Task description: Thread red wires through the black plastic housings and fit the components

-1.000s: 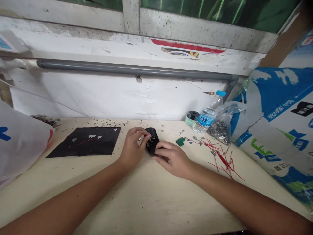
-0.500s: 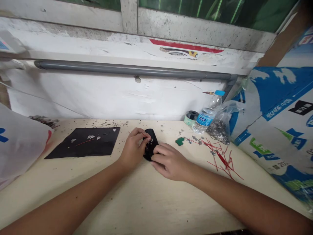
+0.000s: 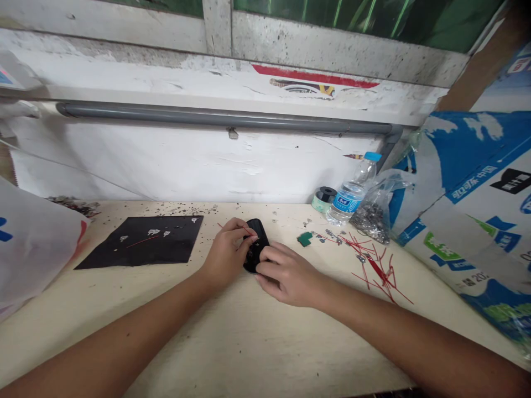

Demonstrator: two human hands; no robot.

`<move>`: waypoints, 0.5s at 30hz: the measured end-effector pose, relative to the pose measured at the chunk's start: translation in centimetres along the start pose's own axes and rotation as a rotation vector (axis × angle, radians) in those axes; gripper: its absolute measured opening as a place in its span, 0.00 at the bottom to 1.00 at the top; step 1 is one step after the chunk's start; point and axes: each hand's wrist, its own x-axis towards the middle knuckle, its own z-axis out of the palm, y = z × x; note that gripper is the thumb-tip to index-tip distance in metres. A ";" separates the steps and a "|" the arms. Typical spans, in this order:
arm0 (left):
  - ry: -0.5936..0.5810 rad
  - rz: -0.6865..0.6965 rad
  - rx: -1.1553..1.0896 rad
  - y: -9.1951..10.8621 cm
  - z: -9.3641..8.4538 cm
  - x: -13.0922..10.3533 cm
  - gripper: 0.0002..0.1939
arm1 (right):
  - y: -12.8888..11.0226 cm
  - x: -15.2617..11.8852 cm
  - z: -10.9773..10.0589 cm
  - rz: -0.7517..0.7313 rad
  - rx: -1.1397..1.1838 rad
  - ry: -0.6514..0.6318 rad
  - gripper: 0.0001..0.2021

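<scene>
A black, elongated dish with rounded ends [image 3: 258, 228] lies on the table between my hands, with small pale bits inside. My left hand [image 3: 228, 249] is closed in a pinch over its left side. Between thumb and fingertips it holds a thin red strand [image 3: 245, 231], whose other end pokes out to the left behind the hand. At the dish's right edge my right hand [image 3: 286, 272] is closed, fingers curled and thumb tucked below. Whether it grips the rim or a small piece is hidden.
Left is a black sheet [image 3: 161, 249] with small metal pieces and a red strand. Right are a green piece [image 3: 305, 239], scattered red strands [image 3: 379, 271], a water bottle [image 3: 348, 196], a spool [image 3: 323, 199], a bag of metal bits [image 3: 371, 218] and a blue-white carton [image 3: 477, 221].
The red strand in my left hand shows a little more, lying across the fingertips and out to the left. Both hands stay almost in place at the dish.
</scene>
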 end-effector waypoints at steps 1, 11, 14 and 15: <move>-0.006 0.004 0.002 0.1 -0.1 0.1 0.09 | 0.0 0.0 0.0 0.003 0.010 0.000 0.06; -0.076 0.009 0.031 0.3 -0.4 0.7 0.10 | 0.1 -0.1 0.3 0.013 0.076 0.008 0.06; -0.096 -0.016 0.048 0.3 -0.5 0.8 0.10 | 0.1 -0.1 0.4 0.012 0.083 0.014 0.06; -0.104 -0.017 0.053 0.4 -0.6 0.8 0.10 | 0.1 -0.1 0.4 0.008 0.084 0.016 0.07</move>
